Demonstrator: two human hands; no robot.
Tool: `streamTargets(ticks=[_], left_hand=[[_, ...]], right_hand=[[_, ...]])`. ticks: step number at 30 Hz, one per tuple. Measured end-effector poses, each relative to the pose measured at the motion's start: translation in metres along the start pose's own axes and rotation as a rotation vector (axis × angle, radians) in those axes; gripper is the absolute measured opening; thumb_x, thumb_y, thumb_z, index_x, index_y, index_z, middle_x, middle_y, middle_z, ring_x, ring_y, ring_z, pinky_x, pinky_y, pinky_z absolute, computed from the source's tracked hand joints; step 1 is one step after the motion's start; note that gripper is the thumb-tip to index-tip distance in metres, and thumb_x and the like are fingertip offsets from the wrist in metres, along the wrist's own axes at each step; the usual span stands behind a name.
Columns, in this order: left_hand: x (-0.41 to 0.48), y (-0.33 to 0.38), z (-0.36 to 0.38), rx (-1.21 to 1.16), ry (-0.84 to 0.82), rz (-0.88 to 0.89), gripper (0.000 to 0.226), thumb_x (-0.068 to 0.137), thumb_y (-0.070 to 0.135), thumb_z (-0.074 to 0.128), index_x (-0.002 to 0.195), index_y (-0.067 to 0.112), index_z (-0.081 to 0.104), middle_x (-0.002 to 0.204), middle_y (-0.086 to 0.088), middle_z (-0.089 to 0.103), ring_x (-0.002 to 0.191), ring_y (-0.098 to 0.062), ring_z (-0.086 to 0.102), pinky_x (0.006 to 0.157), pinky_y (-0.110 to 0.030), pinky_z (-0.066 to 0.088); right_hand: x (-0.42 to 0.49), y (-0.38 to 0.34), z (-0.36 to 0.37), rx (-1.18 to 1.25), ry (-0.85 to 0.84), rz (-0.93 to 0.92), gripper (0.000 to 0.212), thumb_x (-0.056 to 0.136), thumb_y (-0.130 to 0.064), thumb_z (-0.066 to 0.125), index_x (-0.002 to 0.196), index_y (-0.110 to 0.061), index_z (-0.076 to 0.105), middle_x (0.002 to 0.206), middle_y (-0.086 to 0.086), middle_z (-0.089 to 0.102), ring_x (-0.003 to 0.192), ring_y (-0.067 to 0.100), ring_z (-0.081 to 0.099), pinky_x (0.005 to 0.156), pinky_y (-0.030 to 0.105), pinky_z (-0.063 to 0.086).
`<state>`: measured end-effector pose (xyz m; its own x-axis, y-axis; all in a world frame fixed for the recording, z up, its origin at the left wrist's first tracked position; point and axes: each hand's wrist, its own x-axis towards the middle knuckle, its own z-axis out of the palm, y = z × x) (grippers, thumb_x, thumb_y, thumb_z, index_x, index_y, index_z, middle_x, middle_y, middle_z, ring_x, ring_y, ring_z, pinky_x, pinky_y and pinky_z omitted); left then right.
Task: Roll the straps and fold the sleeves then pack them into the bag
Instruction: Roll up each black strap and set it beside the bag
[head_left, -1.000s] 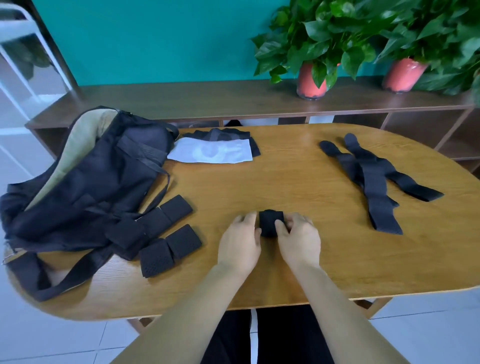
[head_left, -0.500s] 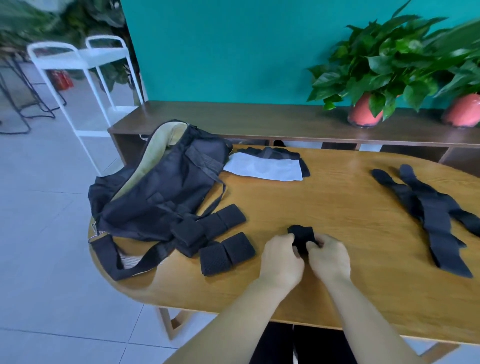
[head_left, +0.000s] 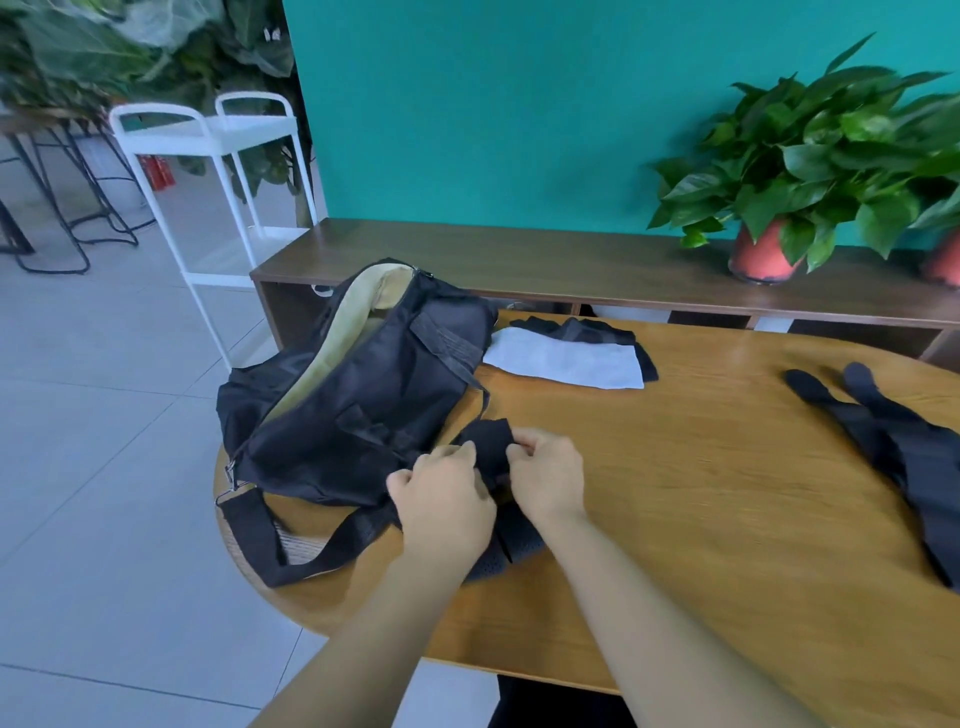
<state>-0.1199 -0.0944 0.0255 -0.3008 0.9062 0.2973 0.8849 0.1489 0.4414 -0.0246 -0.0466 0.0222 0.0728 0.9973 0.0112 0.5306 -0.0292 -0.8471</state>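
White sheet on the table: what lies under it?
Under the white sheet, folded black fabric shows along its far and right edges; the rest is covered.

Bright, even daylight, smeared toward the right edge.

The tiled floor (head_left: 104, 441) on the left is the brightest part. The wooden table (head_left: 701, 493) carries only faint, soft shadows beside the bag (head_left: 363, 415). Motion blur streaks the loose straps (head_left: 904, 467) and the potted plant (head_left: 810, 156). The white cart (head_left: 208, 135) bows with wide-angle bend, and the rolled strap (head_left: 488, 447) reads as flat black.
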Motion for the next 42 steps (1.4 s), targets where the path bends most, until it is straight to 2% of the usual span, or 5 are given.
streamTargets(ticks=[7, 13, 28, 38, 42], left_hand=[[0.003, -0.028, 0.007, 0.235, -0.039, 0.063, 0.024, 0.054, 0.004, 0.076, 0.070, 0.021, 0.069, 0.072, 0.006, 0.064, 0.070, -0.022, 0.057, 0.063, -0.031, 0.001], [-0.001, -0.034, 0.015, 0.257, -0.127, 0.042, 0.036, 0.092, 0.016, 0.045, 0.122, 0.028, 0.060, 0.130, 0.006, 0.051, 0.117, -0.020, 0.042, 0.087, -0.033, 0.023], [-0.004, -0.001, 0.014, 0.254, 0.005, 0.254, 0.030, 0.048, 0.002, 0.081, 0.067, 0.023, 0.071, 0.073, 0.005, 0.064, 0.064, -0.021, 0.058, 0.064, -0.031, 0.008], [-0.030, 0.101, 0.065, 0.193, -0.107, 0.467, 0.044, 0.095, 0.022, 0.048, 0.139, 0.027, 0.043, 0.135, 0.007, 0.044, 0.121, -0.018, 0.040, 0.092, -0.037, 0.018], [-0.042, 0.142, 0.093, 0.203, -0.144, 0.547, 0.046, 0.094, 0.030, 0.052, 0.139, 0.026, 0.044, 0.136, 0.006, 0.047, 0.121, -0.020, 0.044, 0.093, -0.039, 0.023]], right_hand=[[0.008, -0.007, 0.028, -0.124, -0.062, -0.004, 0.029, 0.093, -0.006, 0.046, 0.107, -0.013, 0.070, 0.101, 0.004, 0.068, 0.094, 0.023, 0.061, 0.077, 0.029, 0.050], [0.009, -0.001, 0.033, -0.247, -0.092, -0.044, 0.028, 0.093, -0.006, 0.045, 0.104, -0.010, 0.070, 0.101, 0.003, 0.067, 0.092, 0.022, 0.061, 0.075, 0.029, 0.051], [0.007, 0.015, -0.018, -0.208, 0.049, -0.149, 0.032, 0.095, -0.007, 0.044, 0.118, -0.016, 0.065, 0.120, 0.002, 0.059, 0.103, 0.017, 0.058, 0.083, 0.026, 0.047], [0.003, 0.091, -0.125, -0.355, 0.201, -0.060, 0.036, 0.093, -0.008, 0.045, 0.122, -0.018, 0.064, 0.126, 0.004, 0.058, 0.117, 0.021, 0.051, 0.085, 0.027, 0.046], [-0.002, 0.126, -0.171, -0.466, 0.252, -0.050, 0.038, 0.092, -0.010, 0.044, 0.125, -0.017, 0.061, 0.128, 0.007, 0.057, 0.121, 0.023, 0.047, 0.096, 0.034, 0.044]])
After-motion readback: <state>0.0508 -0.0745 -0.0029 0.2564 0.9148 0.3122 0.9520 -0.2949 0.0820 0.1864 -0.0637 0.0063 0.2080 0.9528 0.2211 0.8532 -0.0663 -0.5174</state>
